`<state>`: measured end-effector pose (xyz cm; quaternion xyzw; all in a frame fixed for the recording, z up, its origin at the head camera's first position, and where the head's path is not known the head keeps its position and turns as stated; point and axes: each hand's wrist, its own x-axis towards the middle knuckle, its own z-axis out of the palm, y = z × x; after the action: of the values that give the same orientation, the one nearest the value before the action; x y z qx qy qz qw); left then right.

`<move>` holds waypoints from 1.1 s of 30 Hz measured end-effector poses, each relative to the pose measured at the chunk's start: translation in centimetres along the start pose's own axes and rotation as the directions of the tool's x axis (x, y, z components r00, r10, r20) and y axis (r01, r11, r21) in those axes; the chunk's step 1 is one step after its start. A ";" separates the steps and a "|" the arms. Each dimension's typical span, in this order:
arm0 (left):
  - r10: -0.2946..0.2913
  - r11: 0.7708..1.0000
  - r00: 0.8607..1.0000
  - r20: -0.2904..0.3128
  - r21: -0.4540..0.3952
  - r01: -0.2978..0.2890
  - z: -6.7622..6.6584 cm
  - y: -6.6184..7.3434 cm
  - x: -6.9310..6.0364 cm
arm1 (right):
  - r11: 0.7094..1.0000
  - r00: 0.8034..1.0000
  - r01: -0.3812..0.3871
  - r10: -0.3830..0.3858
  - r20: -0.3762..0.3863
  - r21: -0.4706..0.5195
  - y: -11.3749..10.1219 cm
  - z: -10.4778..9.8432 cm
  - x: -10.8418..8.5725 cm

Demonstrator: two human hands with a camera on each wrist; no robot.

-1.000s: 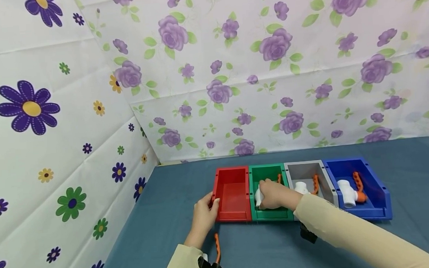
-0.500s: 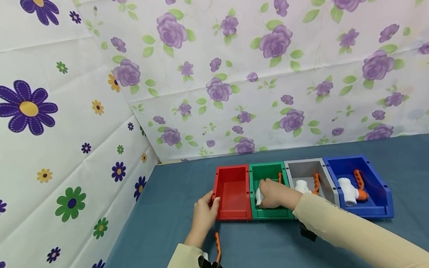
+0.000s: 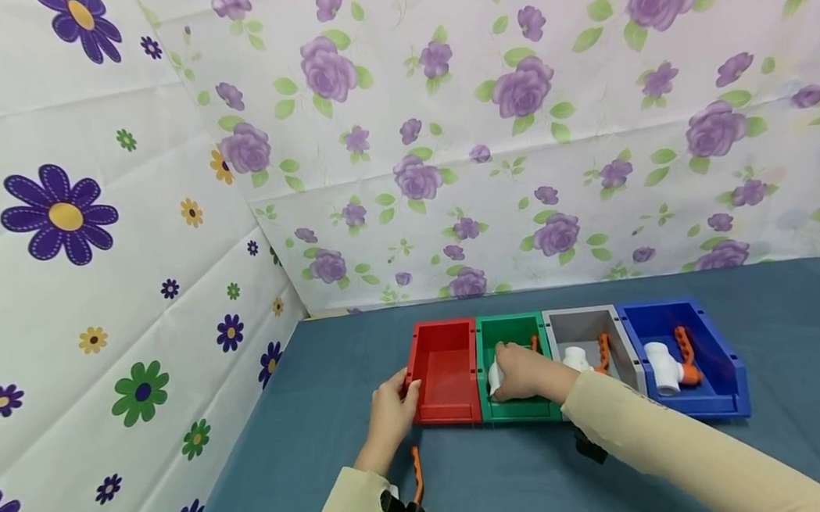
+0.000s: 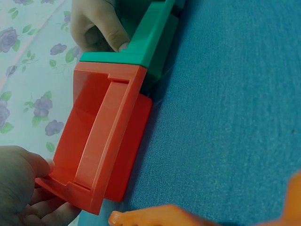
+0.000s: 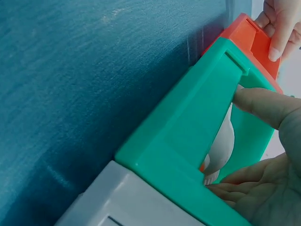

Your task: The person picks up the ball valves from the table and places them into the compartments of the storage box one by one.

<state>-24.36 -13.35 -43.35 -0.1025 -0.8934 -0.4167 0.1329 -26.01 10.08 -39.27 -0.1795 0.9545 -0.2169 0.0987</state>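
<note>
Holding a white plastic pipe valve (image 5: 225,146) inside the green bin (image 3: 521,411), the right hand (image 3: 526,370) is bending palm-down over it, its thumb bearing on one end near the bin's front lip and its fingers curling about the other; the fingertips are being hidden. Well apart from it, the left hand (image 3: 391,406) is clamping the outer side wall of the red bin (image 3: 445,367), just left of the green bin and touching it, with the thumb hooking inside and the fingers lying outside. Both forearms are slanting in from the near side of the green bin, wearing cream sleeves (image 3: 689,442); a row of dark marks is running along the right one, too small to read. Black wrist devices (image 3: 589,446) are hanging at both cuffs.

Smooth, glossy plastic is forming the open bins, all sloping to low front lips. Behind the right hand, an orange lever (image 3: 534,342) is poking up in the green bin. Right of the green bin, the gray bin (image 3: 575,323) is holding a white fitting (image 3: 575,359) with a knobbly orange lever. Beyond that, the blue bin (image 3: 653,318) is holding a T-shaped white valve (image 3: 664,370), ribbed at its end. Nearer than the green bin and to its left, another orange-levered valve (image 3: 417,473) is lying partly under the left wrist. Woven blue cloth (image 3: 508,477) is spreading beneath the green bin, while a rose-printed sheet (image 3: 416,232) is hanging behind it.
</note>
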 end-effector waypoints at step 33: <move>0.018 1.000 1.000 -0.025 0.004 -0.017 0.2 -0.1 -0.2 | 0.999 0.984 0.036 -0.033 -0.173 0.014 0.1 -1.3 -3.0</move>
<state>-24.28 -13.27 -43.62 -0.1048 -0.8916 -0.4150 0.1479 -23.67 11.83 -37.89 -0.1754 0.9543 -0.2415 0.0133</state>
